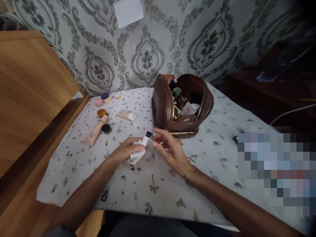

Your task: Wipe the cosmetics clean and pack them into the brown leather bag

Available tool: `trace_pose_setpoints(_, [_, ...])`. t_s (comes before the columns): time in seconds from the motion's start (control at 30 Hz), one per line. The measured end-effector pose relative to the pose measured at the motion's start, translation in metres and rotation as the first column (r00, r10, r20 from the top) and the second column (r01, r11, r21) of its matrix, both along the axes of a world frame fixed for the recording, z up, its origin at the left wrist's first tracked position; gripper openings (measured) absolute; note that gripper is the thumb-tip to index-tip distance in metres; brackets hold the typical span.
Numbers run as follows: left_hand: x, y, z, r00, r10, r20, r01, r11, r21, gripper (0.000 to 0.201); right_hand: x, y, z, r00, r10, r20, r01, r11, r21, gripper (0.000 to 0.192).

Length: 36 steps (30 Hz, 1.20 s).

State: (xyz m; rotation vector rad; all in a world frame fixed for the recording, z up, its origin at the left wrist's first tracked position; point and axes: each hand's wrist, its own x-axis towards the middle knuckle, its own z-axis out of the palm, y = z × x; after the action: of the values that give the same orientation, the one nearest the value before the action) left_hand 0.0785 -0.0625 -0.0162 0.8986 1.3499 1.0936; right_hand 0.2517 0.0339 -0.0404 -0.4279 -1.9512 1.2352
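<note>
white tube (138, 150), just before brown bag (181, 105); body clasped in left hand (128, 150), long axis up-right toward bag, dark cap (149, 134) at far end. right hand (170, 151) at cap, fingertips pinching; nearer of two to bag. peach tube (96, 131) well left of bag.

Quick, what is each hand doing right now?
Left hand: closed around a white tube.
Right hand: fingertips pinch the tube's black cap.
</note>
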Motion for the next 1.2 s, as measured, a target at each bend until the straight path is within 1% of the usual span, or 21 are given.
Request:
trace_pose_setpoints(0.1, [-0.004,-0.002,-0.002,0.985,-0.173,-0.004,0.172,0.984,-0.046,0.026,0.000,0.004,0.001,0.993,0.113,-0.018,-0.115,0.981,-0.154,0.030])
trace_pose_setpoints(0.2, [-0.011,-0.002,0.000,0.962,-0.273,-0.025,0.271,0.960,-0.068,0.029,0.001,0.008,0.003,0.980,0.190,-0.060,-0.199,0.931,-0.305,0.026])
trace_pose_setpoints(0.33, [-0.029,-0.002,0.015,0.902,-0.362,-0.234,0.346,0.932,-0.107,0.031,0.004,0.012,0.012,0.993,0.056,-0.100,-0.091,0.919,-0.384,0.029])
trace_pose_setpoints(0.43, [-0.041,-0.005,0.027,0.829,-0.375,-0.414,0.349,0.926,-0.141,0.034,0.006,0.014,0.018,0.994,-0.008,-0.105,-0.035,0.914,-0.404,0.033])
trace_pose_setpoints(0.5, [-0.044,-0.009,0.031,0.764,-0.290,-0.576,0.274,0.955,-0.118,0.034,0.007,0.014,0.020,0.994,-0.026,-0.110,-0.022,0.908,-0.419,0.035])
trace_pose_setpoints(0.53, [-0.043,-0.010,0.031,0.715,-0.190,-0.673,0.205,0.977,-0.058,0.032,0.007,0.013,0.020,0.993,-0.037,-0.113,-0.015,0.904,-0.428,0.036])
trace_pose_setpoints(0.57, [-0.040,-0.012,0.029,0.647,-0.047,-0.761,0.124,0.991,0.045,0.030,0.006,0.013,0.020,0.992,-0.049,-0.115,-0.007,0.898,-0.439,0.037])
trace_pose_setpoints(0.6, [-0.035,-0.013,0.027,0.558,0.118,-0.821,0.057,0.982,0.180,0.028,0.005,0.012,0.018,0.992,-0.058,-0.115,-0.001,0.891,-0.453,0.038])
trace_pose_setpoints(0.63, [-0.028,-0.013,0.024,0.461,0.273,-0.844,0.029,0.946,0.322,0.027,0.003,0.011,0.017,0.992,-0.063,-0.113,0.002,0.883,-0.470,0.039])
trace_pose_setpoints(0.67, [-0.020,-0.013,0.021,0.375,0.393,-0.840,0.055,0.895,0.443,0.028,0.001,0.010,0.014,0.992,-0.062,-0.111,0.000,0.874,-0.486,0.040])
trace_pose_setpoints(0.7, [-0.010,-0.012,0.018,0.306,0.467,-0.830,0.132,0.843,0.522,0.032,-0.001,0.008,0.012,0.993,-0.052,-0.110,-0.011,0.865,-0.502,0.040])
trace_pose_setpoints(0.73, [0.000,-0.010,0.014,0.249,0.499,-0.830,0.244,0.797,0.552,0.036,-0.002,0.006,0.010,0.993,-0.033,-0.116,-0.031,0.858,-0.513,0.040])
trace_pose_setpoints(0.77, [0.009,-0.009,0.011,0.194,0.503,-0.842,0.366,0.759,0.538,0.039,-0.004,0.003,0.009,0.992,-0.010,-0.126,-0.057,0.853,-0.519,0.039])
trace_pose_setpoints(0.83, [0.021,-0.005,0.005,0.078,0.490,-0.868,0.540,0.711,0.450,0.040,-0.005,-0.001,0.007,0.988,0.040,-0.151,-0.113,0.850,-0.515,0.037])
trace_pose_setpoints(0.9, [0.021,-0.003,0.001,-0.022,0.485,-0.874,0.574,0.723,0.386,0.034,-0.003,-0.002,0.009,0.984,0.079,-0.159,-0.150,0.850,-0.505,0.036])
trace_pose_setpoints(0.97, [0.010,-0.004,0.000,-0.072,0.454,-0.888,0.510,0.782,0.358,0.025,-0.001,-0.001,0.012,0.984,0.089,-0.155,-0.156,0.850,-0.504,0.036])
trace_pose_setpoints(1.0, [0.003,-0.005,0.000,-0.068,0.425,-0.903,0.456,0.818,0.351,0.023,0.001,0.000,0.013,0.984,0.087,-0.158,-0.156,0.847,-0.507,0.036])
trace_pose_setpoints(1.03, [-0.005,-0.006,0.001,-0.040,0.386,-0.922,0.389,0.856,0.341,0.024,0.002,0.001,0.015,0.983,0.079,-0.167,-0.155,0.843,-0.514,0.037])
trace_pose_setpoints(1.07, [-0.012,-0.006,0.002,0.021,0.354,-0.935,0.313,0.886,0.343,0.027,0.003,0.003,0.016,0.981,0.070,-0.180,-0.157,0.836,-0.526,0.037])
trace_pose_setpoints(1.13, [-0.023,-0.007,0.006,0.218,0.342,-0.914,0.120,0.920,0.373,0.032,0.003,0.005,0.017,0.975,0.061,-0.213,-0.174,0.807,-0.564,0.040])
trace_pose_setpoints(1.2, [-0.027,-0.007,0.009,0.446,0.350,-0.824,-0.075,0.932,0.356,0.037,0.002,0.006,0.015,0.966,0.075,-0.246,-0.216,0.752,-0.622,0.044])
